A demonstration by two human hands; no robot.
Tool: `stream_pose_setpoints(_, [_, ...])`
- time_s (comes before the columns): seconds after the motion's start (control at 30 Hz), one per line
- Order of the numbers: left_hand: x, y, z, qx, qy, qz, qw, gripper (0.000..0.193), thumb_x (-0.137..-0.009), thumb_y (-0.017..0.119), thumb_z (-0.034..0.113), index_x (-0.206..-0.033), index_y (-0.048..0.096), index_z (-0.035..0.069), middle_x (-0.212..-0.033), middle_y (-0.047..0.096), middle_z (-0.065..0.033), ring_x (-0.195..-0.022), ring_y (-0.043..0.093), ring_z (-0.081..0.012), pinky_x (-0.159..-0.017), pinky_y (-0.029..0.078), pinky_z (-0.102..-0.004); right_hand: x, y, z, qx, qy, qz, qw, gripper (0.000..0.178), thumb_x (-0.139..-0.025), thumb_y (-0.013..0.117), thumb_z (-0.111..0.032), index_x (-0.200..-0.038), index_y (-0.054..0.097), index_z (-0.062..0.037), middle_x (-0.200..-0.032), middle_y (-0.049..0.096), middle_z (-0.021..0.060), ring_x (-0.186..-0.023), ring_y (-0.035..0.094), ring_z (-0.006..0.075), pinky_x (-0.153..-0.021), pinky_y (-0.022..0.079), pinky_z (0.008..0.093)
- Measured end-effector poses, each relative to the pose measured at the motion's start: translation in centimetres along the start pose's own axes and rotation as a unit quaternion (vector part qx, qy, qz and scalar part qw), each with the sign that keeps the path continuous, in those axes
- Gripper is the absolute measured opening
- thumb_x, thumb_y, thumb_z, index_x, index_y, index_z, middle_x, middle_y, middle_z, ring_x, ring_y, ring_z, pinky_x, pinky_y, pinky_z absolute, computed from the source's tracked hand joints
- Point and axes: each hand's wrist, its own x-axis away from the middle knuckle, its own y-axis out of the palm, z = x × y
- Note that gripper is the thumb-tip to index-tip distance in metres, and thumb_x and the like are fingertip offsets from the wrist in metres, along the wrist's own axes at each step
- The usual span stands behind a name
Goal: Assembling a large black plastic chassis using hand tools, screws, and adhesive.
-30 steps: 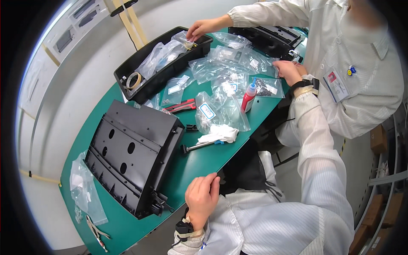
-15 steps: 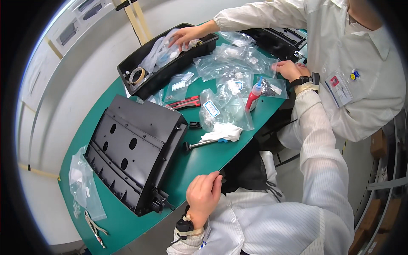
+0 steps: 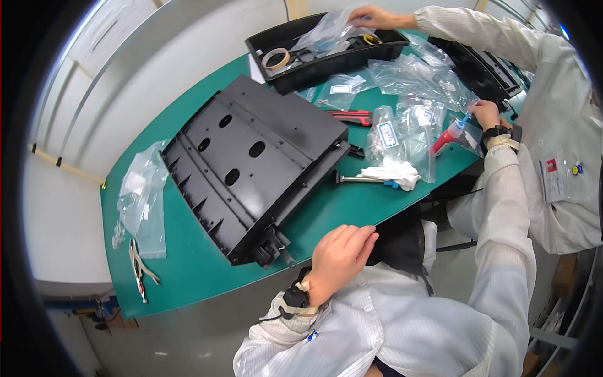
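My left hand (image 3: 341,259) hovers by the near table edge, its fingers curled together and nothing visible in them. My right hand (image 3: 487,114) reaches to the right side of the table. Its bent fingers are closed beside the blue tip of a red squeeze bottle (image 3: 446,137); what they hold, if anything, is hidden. Under and beside that hand lies a clear bag (image 3: 471,139) of small parts, partly covered. A large black molded housing (image 3: 251,163) with oval holes lies on the green table (image 3: 195,276), to the left of my left hand.
A co-worker's hand (image 3: 370,17) lifts a clear plastic bag (image 3: 326,31) at a black bin (image 3: 326,72). Nearby lie a red utility knife (image 3: 352,117), a white glove (image 3: 392,173), a metal-handled tool (image 3: 355,179), locking pliers (image 3: 139,270) and several plastic bags.
The view has swung, so the scene sits farther right. My right hand has come closer to the bottle's tip. The co-worker's hand has raised the plastic from the bin.
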Motion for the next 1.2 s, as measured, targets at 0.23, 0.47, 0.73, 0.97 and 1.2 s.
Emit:
stream_pose_setpoints(0.23, [0.4, -0.3, -0.2, -0.003, 0.007, 0.005, 1.000, 0.014, -0.087, 0.081, 0.009, -0.098, 0.072, 0.006, -0.078, 0.067, -0.0063, -0.067, 0.063, -0.0250, -0.060, 0.050, -0.0370, -0.5, 0.7, -1.3, 0.037, -0.009, 0.004, 0.999, 0.025, -0.082, 0.082, -0.015, -0.100, 0.082, 0.0016, -0.093, 0.081, 0.0127, -0.088, 0.075, 0.0214, -0.082, 0.056, 0.0353])
stream_pose_setpoints(0.47, [0.5, -0.3, -0.3, 0.002, 0.024, 0.017, 1.000, 0.016, -0.087, 0.081, 0.009, -0.100, 0.072, 0.006, -0.079, 0.067, -0.0057, -0.068, 0.064, -0.0249, -0.061, 0.051, -0.0375, -0.4, 0.5, 2.0, -0.006, 0.011, 0.086, 0.996, 0.022, -0.082, 0.077, -0.020, -0.098, 0.083, -0.0062, -0.095, 0.081, 0.0126, -0.091, 0.075, 0.0250, -0.087, 0.056, 0.0375])
stream_pose_setpoints(0.73, [0.4, 0.3, -0.6, 0.031, 0.039, 0.042, 0.998, 0.014, -0.088, 0.081, 0.013, -0.095, 0.070, 0.008, -0.079, 0.061, -0.0037, -0.071, 0.064, -0.0229, -0.065, 0.052, -0.0358, 0.6, -6.2, 7.8, -0.185, -0.019, 0.182, 0.966, 0.035, -0.094, 0.080, -0.023, -0.121, 0.078, 0.0003, -0.113, 0.079, 0.0094, -0.102, 0.070, 0.0156, -0.092, 0.052, 0.0289])
stream_pose_setpoints(0.97, [0.6, -0.8, -0.4, 0.055, -0.003, 0.041, 0.998, 0.013, -0.088, 0.080, 0.011, -0.096, 0.071, 0.007, -0.079, 0.064, -0.0050, -0.071, 0.064, -0.0243, -0.065, 0.052, -0.0365, 20.0, -5.0, -10.7, -0.231, -0.114, 0.258, 0.931, 0.023, -0.099, 0.077, -0.014, -0.111, 0.075, 0.0062, -0.111, 0.077, 0.0101, -0.100, 0.069, 0.0123, -0.093, 0.053, 0.0250])
stream_pose_setpoints(1.2, [0.4, -1.6, 0.3, 0.193, -0.144, 0.038, 0.970, 0.015, -0.091, 0.078, 0.004, -0.106, 0.076, 0.002, -0.079, 0.069, -0.0082, -0.062, 0.060, -0.0182, -0.058, 0.047, -0.0323, 33.3, -0.4, -20.8, -0.216, -0.376, 0.028, 0.901, 0.023, -0.079, 0.080, 0.011, -0.098, 0.073, -0.0012, -0.096, 0.069, 0.0125, -0.082, 0.065, 0.0230, -0.070, 0.052, 0.0328])
